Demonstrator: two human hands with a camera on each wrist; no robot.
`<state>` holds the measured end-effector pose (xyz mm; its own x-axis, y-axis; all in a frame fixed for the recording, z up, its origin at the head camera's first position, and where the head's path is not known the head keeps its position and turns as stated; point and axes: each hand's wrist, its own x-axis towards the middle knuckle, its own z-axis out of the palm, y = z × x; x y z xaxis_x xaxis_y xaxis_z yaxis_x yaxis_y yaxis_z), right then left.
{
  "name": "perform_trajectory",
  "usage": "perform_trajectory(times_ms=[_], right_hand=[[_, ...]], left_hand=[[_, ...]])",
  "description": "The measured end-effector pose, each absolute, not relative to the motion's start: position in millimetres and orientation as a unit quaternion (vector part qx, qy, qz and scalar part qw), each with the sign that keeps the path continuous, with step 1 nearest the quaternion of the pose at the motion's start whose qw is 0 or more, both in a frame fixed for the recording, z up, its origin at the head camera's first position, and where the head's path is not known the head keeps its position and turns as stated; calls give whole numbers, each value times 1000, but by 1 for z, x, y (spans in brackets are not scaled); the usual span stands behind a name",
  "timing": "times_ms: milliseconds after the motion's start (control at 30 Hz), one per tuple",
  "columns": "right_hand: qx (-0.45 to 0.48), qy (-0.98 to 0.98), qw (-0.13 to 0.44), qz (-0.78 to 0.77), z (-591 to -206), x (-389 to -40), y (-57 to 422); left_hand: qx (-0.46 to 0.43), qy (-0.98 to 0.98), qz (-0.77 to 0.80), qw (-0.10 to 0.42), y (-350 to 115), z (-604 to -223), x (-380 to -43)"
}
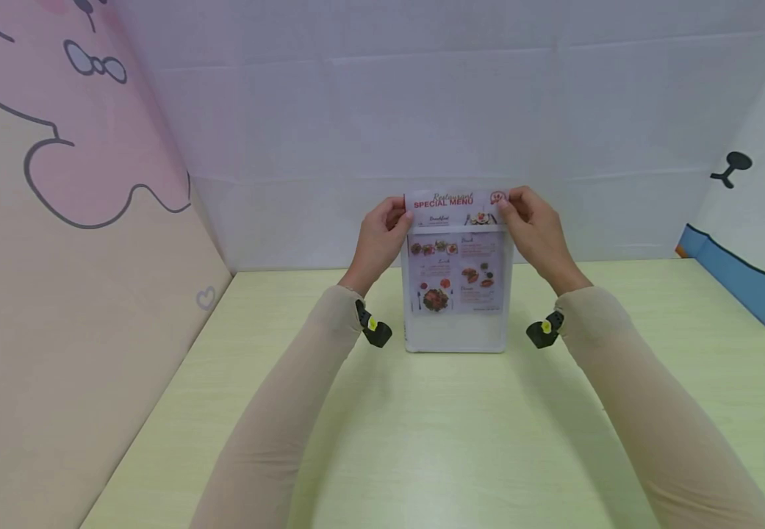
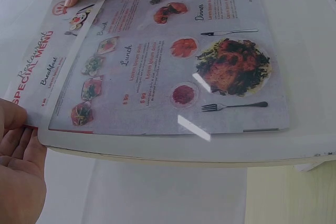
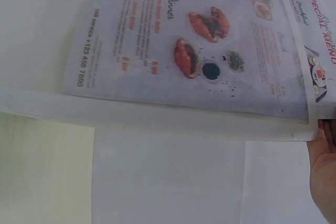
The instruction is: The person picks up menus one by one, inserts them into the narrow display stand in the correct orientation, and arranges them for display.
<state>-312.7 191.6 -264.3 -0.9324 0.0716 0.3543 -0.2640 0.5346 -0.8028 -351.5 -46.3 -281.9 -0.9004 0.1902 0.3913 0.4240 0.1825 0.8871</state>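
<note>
A printed menu sheet (image 1: 453,201) headed "SPECIAL MENU" stands partly inside a clear upright holder (image 1: 455,334) on the pale green table (image 1: 422,441). Its top strip sticks out above the holder's rim. My left hand (image 1: 400,214) pinches the sheet's top left corner, and my right hand (image 1: 508,209) pinches the top right corner. The left wrist view shows the menu sheet (image 2: 157,61) behind the holder's clear face (image 2: 210,150), with my left hand (image 2: 16,145) at its edge. In the right wrist view my right hand (image 3: 323,161) sits at the corner of the holder (image 3: 157,119).
The holder stands near the back of the table, close to a white back wall (image 1: 422,110). A pink cartoon panel (image 1: 58,220) closes the left side and a white cartoon panel (image 1: 759,220) the right. Black wrist cameras (image 1: 374,330) hang under both forearms.
</note>
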Motion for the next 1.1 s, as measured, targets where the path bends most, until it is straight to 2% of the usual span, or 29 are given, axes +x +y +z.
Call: perform_trajectory(times_ms=[600, 1100], right_hand=[[56, -851, 153, 499, -263, -312, 193], [62, -855, 171, 486, -265, -312, 194]], left_hand=[[-201, -762, -607, 100, -46, -284, -354], [-200, -766, -604, 99, -45, -284, -353]])
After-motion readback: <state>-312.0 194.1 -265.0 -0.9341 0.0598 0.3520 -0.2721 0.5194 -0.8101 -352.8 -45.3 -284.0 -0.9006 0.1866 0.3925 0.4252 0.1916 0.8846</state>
